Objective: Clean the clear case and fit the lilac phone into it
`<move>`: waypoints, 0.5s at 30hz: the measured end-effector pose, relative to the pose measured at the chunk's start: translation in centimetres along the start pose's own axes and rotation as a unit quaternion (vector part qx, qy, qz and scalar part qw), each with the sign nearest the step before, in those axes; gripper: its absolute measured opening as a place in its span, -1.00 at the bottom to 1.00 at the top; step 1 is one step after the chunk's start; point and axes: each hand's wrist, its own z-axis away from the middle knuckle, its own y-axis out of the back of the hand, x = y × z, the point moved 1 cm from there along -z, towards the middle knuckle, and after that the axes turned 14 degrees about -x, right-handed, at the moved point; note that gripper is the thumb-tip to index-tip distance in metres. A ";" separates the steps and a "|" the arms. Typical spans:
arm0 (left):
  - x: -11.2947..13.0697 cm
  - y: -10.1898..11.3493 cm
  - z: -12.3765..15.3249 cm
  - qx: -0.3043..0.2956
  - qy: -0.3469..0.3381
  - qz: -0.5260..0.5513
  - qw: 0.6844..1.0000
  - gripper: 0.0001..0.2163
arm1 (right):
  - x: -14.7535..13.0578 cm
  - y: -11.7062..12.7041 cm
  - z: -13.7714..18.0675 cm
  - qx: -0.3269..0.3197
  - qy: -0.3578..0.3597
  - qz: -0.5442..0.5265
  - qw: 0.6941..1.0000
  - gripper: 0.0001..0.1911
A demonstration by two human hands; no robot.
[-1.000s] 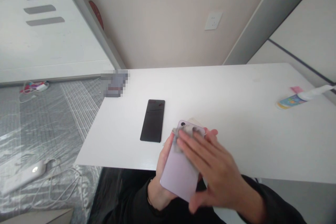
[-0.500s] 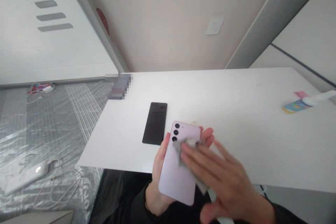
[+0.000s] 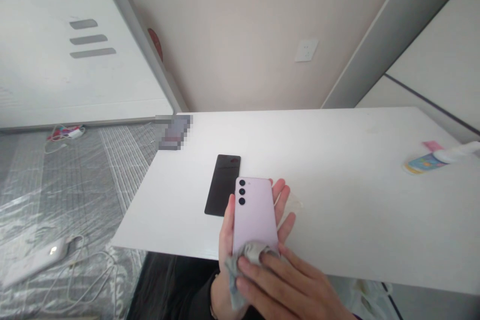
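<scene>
Lilac phone is back-up in the left hand, over the near edge of the white table, fingers curled round both long edges, lenses toward the far end. Right hand presses a grey cloth flat on the phone's lower end, fingers together. Black phone lies just beyond, on the table; a bottle sits far right. Risk: the phone is cradled rather than clamped, so a hard wipe could push it out onto the table edge or floor.
</scene>
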 end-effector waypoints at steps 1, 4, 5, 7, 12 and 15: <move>0.0 0.1 -0.1 0.029 -0.006 0.003 1.000 -0.28 | 0.1 -0.1 0.0 -0.002 -0.028 -0.007 1.000 -0.51; -0.2 0.5 -0.2 0.133 0.001 -0.023 0.991 -0.25 | 0.6 -0.1 0.0 0.022 -0.087 -0.037 0.995 -0.54; -0.2 0.5 -0.3 0.153 0.002 -0.044 0.987 -0.24 | 0.6 -0.1 0.1 0.035 -0.080 -0.046 0.995 -0.64; 0.0 0.5 -0.5 0.172 0.000 -0.091 0.981 -0.23 | 0.4 -0.3 0.2 0.059 -0.062 -0.072 0.994 -0.62; 0.4 0.9 -0.7 0.176 -0.098 -0.170 0.965 -0.57 | -0.9 -2.0 0.8 0.190 -0.199 -0.174 0.945 -0.75; 0.2 1.1 -0.6 0.108 -0.125 -0.206 0.965 -0.61 | -2.0 -3.5 1.1 0.218 -0.415 -0.266 0.842 -0.82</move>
